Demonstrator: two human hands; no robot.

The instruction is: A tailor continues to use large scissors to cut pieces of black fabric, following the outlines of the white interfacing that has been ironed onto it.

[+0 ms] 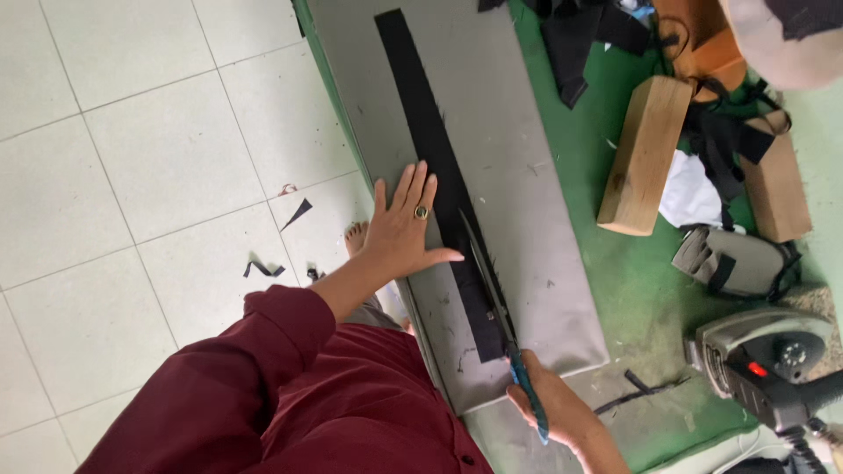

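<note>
From the head view, the left hand [406, 230] lies flat at the centre of the frame, fingers spread, pressing on the grey board [518, 158] with its fingertips at the near edge of the black strip [439, 167]. That hand's grip is fully open and holds nothing. The right hand [549, 405], lower centre, has its grip closed round the blue handle of the scissors [500, 303], whose blades lie along the strip and seem to be partly in it, though the view is too oblique to be sure. The strip runs from the upper centre down the board; it looks soft, thin and limp, likely to shift unless pinned flat beside the blades. On the green table [632, 290] to the right stand wooden blocks [644, 156], black scraps [580, 39] and a power tool [773, 360], all well apart from the cut.
</note>
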